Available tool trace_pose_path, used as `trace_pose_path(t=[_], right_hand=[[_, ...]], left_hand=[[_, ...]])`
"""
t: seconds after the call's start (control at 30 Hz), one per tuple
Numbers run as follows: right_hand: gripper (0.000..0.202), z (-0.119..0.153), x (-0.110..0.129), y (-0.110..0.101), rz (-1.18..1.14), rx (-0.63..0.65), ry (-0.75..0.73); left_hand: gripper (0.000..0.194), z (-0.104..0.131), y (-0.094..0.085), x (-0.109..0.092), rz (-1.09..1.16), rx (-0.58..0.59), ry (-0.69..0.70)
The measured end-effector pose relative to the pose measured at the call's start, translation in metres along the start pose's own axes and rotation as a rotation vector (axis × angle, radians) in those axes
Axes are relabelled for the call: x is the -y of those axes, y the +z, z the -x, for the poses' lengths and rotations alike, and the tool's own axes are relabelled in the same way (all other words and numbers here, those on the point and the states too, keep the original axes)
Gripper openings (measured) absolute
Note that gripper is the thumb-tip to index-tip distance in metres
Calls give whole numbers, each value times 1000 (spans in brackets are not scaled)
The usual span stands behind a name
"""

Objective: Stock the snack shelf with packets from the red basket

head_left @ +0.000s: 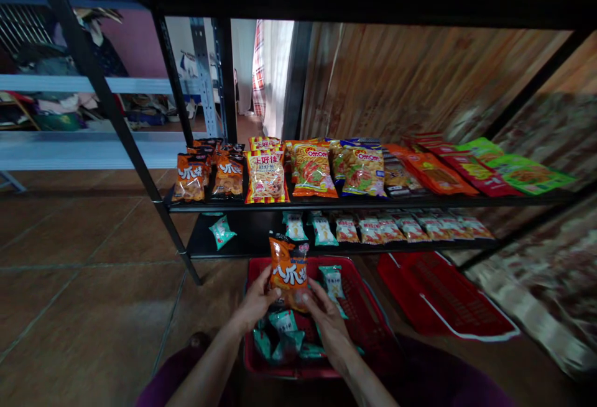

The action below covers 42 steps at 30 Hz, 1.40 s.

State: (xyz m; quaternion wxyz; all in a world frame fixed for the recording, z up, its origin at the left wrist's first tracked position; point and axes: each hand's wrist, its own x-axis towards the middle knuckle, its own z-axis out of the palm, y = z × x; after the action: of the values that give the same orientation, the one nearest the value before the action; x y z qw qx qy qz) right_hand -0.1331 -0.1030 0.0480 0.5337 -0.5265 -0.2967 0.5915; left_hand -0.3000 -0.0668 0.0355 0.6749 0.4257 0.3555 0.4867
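Head view shows the left hand (259,298) and right hand (326,314) pinching an orange snack bag (289,273) upright between them, above a red basket (366,307) holding green packets (284,332), before a black shelf (252,230)

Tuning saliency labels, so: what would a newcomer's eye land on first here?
Probably the orange snack bag, upright at center between the left hand and right hand, over a red basket with green packets in it. Next, the row of bright bags along the upper shelf, then the white-handled red basket on the floor at right.
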Motion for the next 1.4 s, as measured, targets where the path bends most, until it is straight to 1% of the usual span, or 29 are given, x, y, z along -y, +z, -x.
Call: trace_pose_path(t=[0.1, 0.23, 0.33, 0.43, 0.57, 0.7, 0.8, 0.93, 1.03, 1.1, 1.2, 1.27, 1.4], right_hand=[[62, -3, 3, 4, 15, 5, -9], [62, -3, 8, 13, 7, 2, -18], [61, -2, 12, 21, 8, 12, -29], [60, -5, 12, 29, -14, 30, -37], [59, -10, 11, 37, -45, 8, -45], [61, -13, 19, 47, -29, 23, -76], [59, -16, 27, 58, -31, 40, -94], [55, -20, 27, 68, -44, 45, -75], [54, -22, 22, 70, -38, 42, -65], [52, -21, 19, 68, -31, 39, -64], [50, -21, 19, 64, -13, 73, -67], [52, -26, 23, 61, -5, 81, -85], [54, -44, 40, 56, -21, 8, -180]], left_hand=[[71, -1, 1, 4, 5, -8, 6], [75, -1, 0, 7, -11, -82, 12], [73, 1, -2, 5, -28, -115, 29], [70, 2, -4, 0, -39, -152, 53], [69, -1, -6, -9, -41, -198, 75], [70, -6, -8, -20, -15, -227, 121], [73, -8, -10, -29, 11, -247, 129], [74, -7, -13, -40, 39, -282, 133], [67, -2, -16, -42, 23, -312, 127], [62, 3, -19, -41, 27, -311, 121], [61, 10, -24, -38, 62, -303, 110], [61, 13, -27, -37, 61, -285, 106], [61, 18, -25, -35, 15, -223, 80]])
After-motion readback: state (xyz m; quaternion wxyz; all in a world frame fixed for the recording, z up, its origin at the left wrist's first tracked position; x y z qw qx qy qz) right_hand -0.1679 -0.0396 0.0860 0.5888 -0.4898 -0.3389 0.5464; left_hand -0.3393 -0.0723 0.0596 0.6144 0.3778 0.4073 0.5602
